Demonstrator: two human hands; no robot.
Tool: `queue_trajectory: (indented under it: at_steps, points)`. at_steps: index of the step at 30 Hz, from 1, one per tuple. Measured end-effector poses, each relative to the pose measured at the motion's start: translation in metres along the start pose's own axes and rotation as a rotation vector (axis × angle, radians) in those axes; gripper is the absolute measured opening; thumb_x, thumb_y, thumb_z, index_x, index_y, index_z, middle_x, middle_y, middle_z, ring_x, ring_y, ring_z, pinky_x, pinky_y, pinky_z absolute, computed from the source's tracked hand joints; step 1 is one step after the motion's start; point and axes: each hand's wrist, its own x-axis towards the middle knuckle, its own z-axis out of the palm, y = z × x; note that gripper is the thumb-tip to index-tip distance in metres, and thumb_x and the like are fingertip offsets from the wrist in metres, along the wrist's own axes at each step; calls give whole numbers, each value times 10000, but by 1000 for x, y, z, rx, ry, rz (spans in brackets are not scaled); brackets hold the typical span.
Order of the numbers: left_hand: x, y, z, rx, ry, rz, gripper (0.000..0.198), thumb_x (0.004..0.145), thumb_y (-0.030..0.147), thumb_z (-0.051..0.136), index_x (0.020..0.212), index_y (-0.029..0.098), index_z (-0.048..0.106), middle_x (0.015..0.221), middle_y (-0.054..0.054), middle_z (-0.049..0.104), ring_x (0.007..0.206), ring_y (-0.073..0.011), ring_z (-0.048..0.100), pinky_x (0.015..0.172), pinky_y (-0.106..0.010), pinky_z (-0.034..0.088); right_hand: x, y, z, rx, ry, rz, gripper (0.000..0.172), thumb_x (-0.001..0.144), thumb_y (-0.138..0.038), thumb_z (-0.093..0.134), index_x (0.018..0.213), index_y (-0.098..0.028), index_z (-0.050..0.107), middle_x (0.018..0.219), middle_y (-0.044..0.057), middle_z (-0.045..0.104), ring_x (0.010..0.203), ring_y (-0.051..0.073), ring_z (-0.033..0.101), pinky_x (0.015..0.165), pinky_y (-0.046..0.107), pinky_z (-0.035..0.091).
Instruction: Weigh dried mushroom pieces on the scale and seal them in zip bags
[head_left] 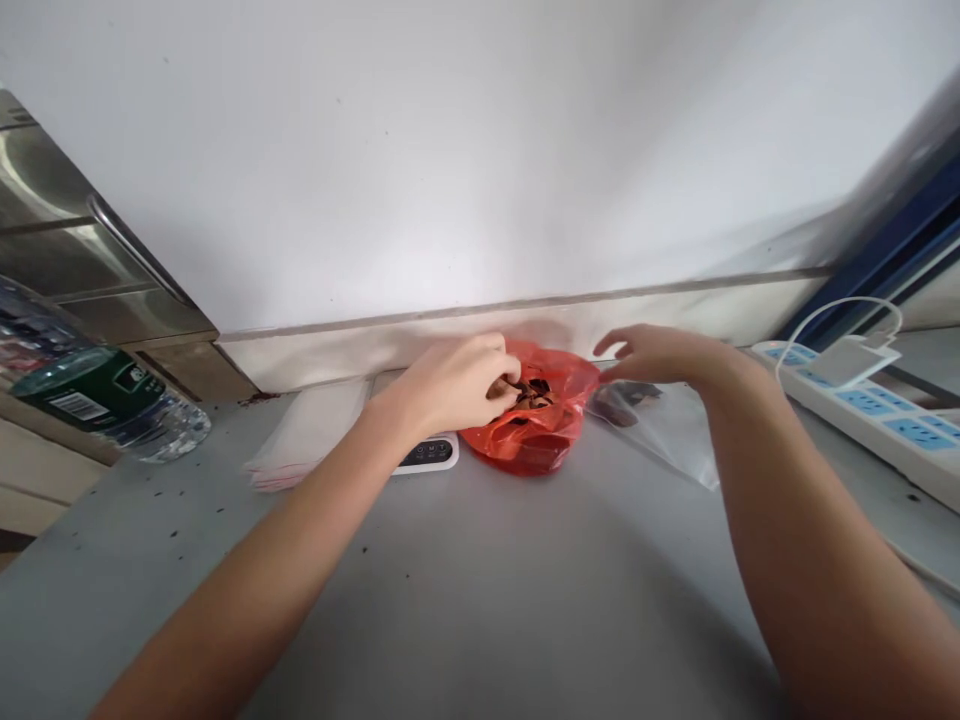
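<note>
An open red plastic bag (525, 445) stands near the wall with dark brown dried pieces (534, 394) inside. My left hand (469, 380) is at the bag's left side, its fingers curled together at the opening; what they grip, if anything, is hidden. On the right, my right hand (649, 353) has its fingers apart beside the bag's right edge, above a clear zip bag (675, 430) that holds some dark pieces. A white digital scale (427, 453) lies partly beneath my left hand and wrist. Left of it is a stack of clear bags (311, 430) with red edges.
A large water bottle (105, 390) with a green label stands at the left. A white power strip (870, 405) with a plugged-in charger (859, 358) and cable lies at the right. Small dark crumbs dot the grey table (480, 590). A white wall (450, 160) rises behind.
</note>
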Motion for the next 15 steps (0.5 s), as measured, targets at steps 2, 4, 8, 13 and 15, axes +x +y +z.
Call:
queue_trajectory:
  at_steps: [2,4,8,13,15]
  points:
    - [0,1,4,0,-69,-10,210,918,152,566,822,201,746,911,-61,678,694,-187,625,658,-322,448,3,12,0,-25,-109,33,470,757,-276,713,1221,-217,756,1295,155,749,1041,327,750,837,427,604]
    - [5,-2,10,-11,-51,-15,218,913,116,559,833,198,744,918,-70,678,714,-197,640,672,-327,442,6,24,0,-25,-155,50,569,760,-247,693,1327,-210,710,1331,164,734,1074,326,749,876,434,599]
    - [22,-10,22,15,15,-81,212,916,90,570,870,189,751,900,-94,705,794,-240,672,710,-339,443,10,41,0,-46,-158,11,646,714,-289,768,1356,-263,696,1266,132,769,1166,356,725,944,481,587]
    - [32,-14,27,-24,29,-106,222,938,115,564,936,198,770,932,-89,750,814,-239,691,727,-330,460,5,43,7,-36,6,-6,540,587,-276,895,1111,-181,802,1135,222,797,986,382,774,695,421,614]
    - [30,-11,29,-117,-9,-61,252,994,191,530,977,209,780,924,-75,764,795,-228,698,741,-331,476,3,43,9,-20,130,-71,316,557,-230,897,856,-172,811,898,199,814,736,330,772,543,363,564]
